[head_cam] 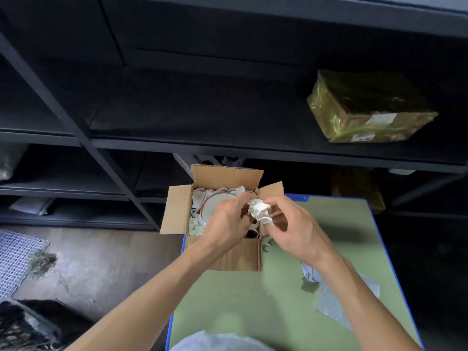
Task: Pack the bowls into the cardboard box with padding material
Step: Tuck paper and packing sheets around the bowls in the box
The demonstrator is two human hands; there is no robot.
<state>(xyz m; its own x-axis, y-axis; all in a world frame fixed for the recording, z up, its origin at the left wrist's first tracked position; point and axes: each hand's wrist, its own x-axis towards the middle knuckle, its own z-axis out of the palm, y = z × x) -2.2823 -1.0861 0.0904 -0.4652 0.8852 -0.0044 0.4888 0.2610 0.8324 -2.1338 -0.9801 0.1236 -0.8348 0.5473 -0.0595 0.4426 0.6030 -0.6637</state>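
- Cardboard box sits at far-left corner of green counter, flaps open; left flap hangs past counter edge.
- Inside box: pale bowl, rim up, w/ crumpled paper padding packed round its far and left sides.
- Left hand and right hand meet over box's right half, both curled round one white paper wad, fingers pinching it from either side.
- Wad sits above box opening, just right of bowl; can't tell if it touches the contents.
- Near-right on counter: bubble wrap sheet and grey crumpled scrap, partly under right forearm.
- Clear plastic at near edge of counter.
- Far right, on dark shelf: taped parcel in yellowish wrap, well apart from box.
- Floor left: white mesh mat.
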